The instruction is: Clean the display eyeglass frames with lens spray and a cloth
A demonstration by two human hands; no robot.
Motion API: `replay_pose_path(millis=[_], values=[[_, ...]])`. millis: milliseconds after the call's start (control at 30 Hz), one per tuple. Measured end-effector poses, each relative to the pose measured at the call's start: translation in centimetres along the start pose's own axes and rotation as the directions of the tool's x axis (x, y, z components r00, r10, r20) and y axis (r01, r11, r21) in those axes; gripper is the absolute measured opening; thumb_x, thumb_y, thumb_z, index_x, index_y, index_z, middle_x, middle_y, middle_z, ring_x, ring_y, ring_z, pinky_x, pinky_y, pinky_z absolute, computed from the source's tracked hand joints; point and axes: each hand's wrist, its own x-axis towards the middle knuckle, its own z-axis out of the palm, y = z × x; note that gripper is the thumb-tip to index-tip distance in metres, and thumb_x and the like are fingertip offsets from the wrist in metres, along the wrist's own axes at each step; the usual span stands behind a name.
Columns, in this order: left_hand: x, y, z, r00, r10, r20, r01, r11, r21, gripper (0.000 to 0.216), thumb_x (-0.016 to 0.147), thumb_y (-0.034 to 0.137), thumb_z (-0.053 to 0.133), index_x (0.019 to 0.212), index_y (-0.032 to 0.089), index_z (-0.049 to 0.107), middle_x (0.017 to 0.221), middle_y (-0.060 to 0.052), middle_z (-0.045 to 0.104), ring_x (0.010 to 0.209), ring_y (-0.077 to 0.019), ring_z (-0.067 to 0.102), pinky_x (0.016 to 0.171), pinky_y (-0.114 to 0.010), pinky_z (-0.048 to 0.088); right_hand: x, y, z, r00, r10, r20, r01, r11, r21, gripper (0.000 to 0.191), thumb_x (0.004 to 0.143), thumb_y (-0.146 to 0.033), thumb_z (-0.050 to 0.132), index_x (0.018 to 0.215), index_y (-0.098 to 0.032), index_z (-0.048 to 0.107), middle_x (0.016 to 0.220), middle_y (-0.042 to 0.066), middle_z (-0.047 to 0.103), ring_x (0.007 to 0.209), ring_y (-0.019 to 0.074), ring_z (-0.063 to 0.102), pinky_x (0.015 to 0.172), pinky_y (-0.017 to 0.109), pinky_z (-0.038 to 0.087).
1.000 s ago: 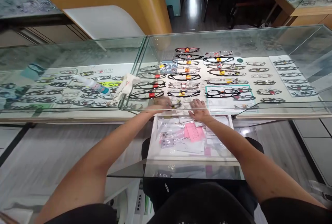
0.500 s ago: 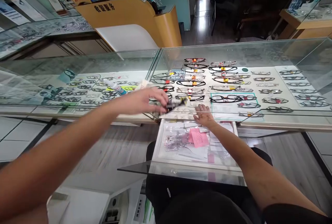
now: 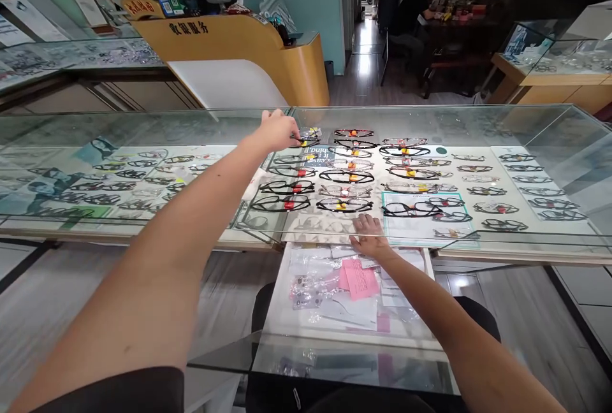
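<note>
My left hand [image 3: 278, 130] reaches to the far end of a column of eyeglasses, its fingers closed on the temple side of a dark pair of eyeglasses [image 3: 310, 140] with a yellow tag. The far fingers are partly hidden. Below that pair, more eyeglasses with red tags [image 3: 287, 202] lie in the same column. My right hand [image 3: 370, 236] rests palm down with fingers spread at the near edge of the display case, holding nothing. Beside its fingertips is a pale patterned sheet [image 3: 318, 225]. Black eyeglasses with a yellow tag [image 3: 344, 206] lie just beyond it.
An open drawer [image 3: 275, 330] with plastic packets and a pink paper [image 3: 359, 279] juts out below my right forearm. The glass display case [image 3: 478, 121] spans the width, with many frames. A wooden counter [image 3: 306, 75] stands behind; a person [image 3: 415, 5] sits at a far table.
My left hand has moved away from me to the far end of the column with the eyeglasses. My right hand stays by the near edge. The view has tilted up.
</note>
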Motion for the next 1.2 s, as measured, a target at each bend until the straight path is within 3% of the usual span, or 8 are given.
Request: replay_pose_path(millis=[233,600,800,867,933,1033,1100,1200], values=[[1.5,-0.7,3.1,0.998,0.052,0.023,-0.052,0.999,-0.017,0.025,0.093,0.043,0.073,0.101,0.025,0.089,0.134,-0.01,0.079,0.131,-0.0391,0.048,0.116,-0.058,0.034,-0.2,0.1,0.4,1.0,-0.001,0.008,0.001,1.0,0.013,0.077,0.109,-0.054,0.041,0.172,-0.01,0.048,0.178,0.026,0.046,0.161,0.0464,0.038,0.131,0.062,0.028],[0.8,0.0,2.9,0.995,0.059,0.077,-0.06,0.998,0.021,0.041,0.099,0.048,0.059,0.116,0.022,0.085,0.144,-0.011,0.078,0.142,-0.0393,0.05,0.124,-0.06,0.032,-0.1,0.2,0.6,1.0,0.001,0.019,-0.001,1.0,0.012,0.078,0.11,-0.055,0.041,0.173,-0.01,0.047,0.18,0.026,0.042,0.162,0.046,0.036,0.132,0.061,0.025],[-0.9,2.1,0.5,0.993,0.017,0.116,-0.02,0.999,0.027,0.054,0.101,0.047,0.06,0.143,0.017,0.074,0.18,-0.019,0.045,0.166,-0.0424,0.033,0.132,-0.063,0.024,-0.1,0.1,0.0,1.0,-0.003,0.022,0.003,1.0,0.002,0.077,0.109,-0.055,0.041,0.171,-0.011,0.048,0.177,0.026,0.046,0.159,0.0457,0.039,0.13,0.061,0.028],[-3.1,4.7,-1.9,1.0,0.019,0.01,-0.018,0.999,-0.047,0.066,0.101,0.045,0.062,0.16,0.015,0.06,0.183,-0.023,0.038,0.169,-0.0419,0.031,0.134,-0.062,0.023,-0.1,0.0,-0.3,1.0,-0.003,0.026,0.003,1.0,0.0,0.076,0.11,-0.055,0.04,0.171,-0.01,0.048,0.176,0.027,0.046,0.159,0.0452,0.039,0.129,0.061,0.029],[-6.9,8.5,-4.9,0.988,0.09,-0.124,-0.113,0.975,-0.19,0.064,0.106,0.043,0.056,0.166,0.018,0.053,0.18,-0.018,0.044,0.166,-0.0386,0.038,0.134,-0.06,0.025,-0.2,-0.1,-0.7,0.999,0.001,0.039,-0.001,1.0,0.003,0.076,0.11,-0.055,0.039,0.171,-0.01,0.048,0.177,0.026,0.046,0.16,0.0443,0.039,0.13,0.06,0.03],[-15.7,15.2,-8.3,0.938,0.34,-0.061,-0.34,0.879,-0.335,0.054,0.108,0.052,0.06,0.156,0.029,0.064,0.164,-0.009,0.064,0.157,-0.0378,0.052,0.135,-0.059,0.028,-0.1,-0.3,-1.7,0.997,0.021,0.079,-0.022,1.0,0.007,0.076,0.11,-0.055,0.041,0.172,-0.012,0.048,0.181,0.024,0.041,0.165,0.0439,0.035,0.133,0.06,0.026],[-22.8,19.2,-8.5,0.863,0.5,0.073,-0.435,0.809,-0.396,0.06,0.104,0.059,0.068,0.16,0.037,0.063,0.165,-0.008,0.065,0.156,-0.0377,0.055,0.135,-0.057,0.032,0.1,-0.7,-2.9,0.992,0.046,0.119,-0.047,0.999,0.012,0.074,0.109,-0.051,0.044,0.173,-0.013,0.046,0.184,0.023,0.036,0.17,0.0427,0.03,0.136,0.06,0.023],[-32.4,22.9,-5.1,0.775,0.613,0.157,-0.513,0.753,-0.411,0.101,0.092,0.065,0.083,0.179,0.037,0.039,0.184,-0.016,0.037,0.169,-0.0411,0.04,0.138,-0.06,0.03,-0.3,-2.3,-5.0,0.973,0.082,0.215,-0.091,0.995,0.036,0.077,0.108,-0.048,0.048,0.174,-0.01,0.042,0.185,0.025,0.036,0.172,0.0416,0.03,0.136,0.06,0.023]])
